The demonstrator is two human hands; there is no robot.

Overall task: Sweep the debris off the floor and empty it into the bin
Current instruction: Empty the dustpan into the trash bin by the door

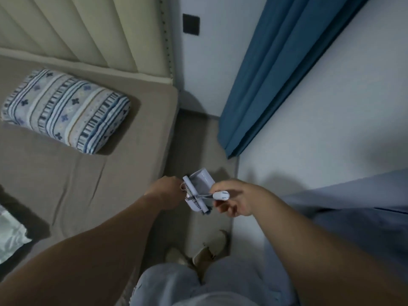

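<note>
1. The person stands in a narrow strip of grey floor (pixel 194 138) between a bed (pixel 92 177) on the left and a pale wall on the right, and looks down at both bare arms.
2. The left hand (pixel 167 191) is a little below the centre of the view, and its grip is closed on the left side of a small pale blue dustpan (pixel 202 178). The fingers are hidden behind the hand, so I cannot tell exactly which part they hold.
3. The dustpan is held in the air over the floor, with its open tray turned toward 1 o'clock and a comb edge along its lower side.
4. The right hand (pixel 238 199) is at 3 o'clock from the dustpan, and its grip is clamped on the white handle of a small brush (pixel 206 196).
5. The long brush head lies across the comb edge of the dustpan and touches it.
6. No debris and no bin can be made out in this view.
7. On the bed, at 10 o'clock, lies a striped blue and white pillow (pixel 66 111) before a cream padded headboard (pixel 84 32).
8. A blue curtain (pixel 276 69) hangs at 1 o'clock.
9. At 6 o'clock two feet in beige slippers (pixel 212 248) stand on the floor, above light trousers.
</note>
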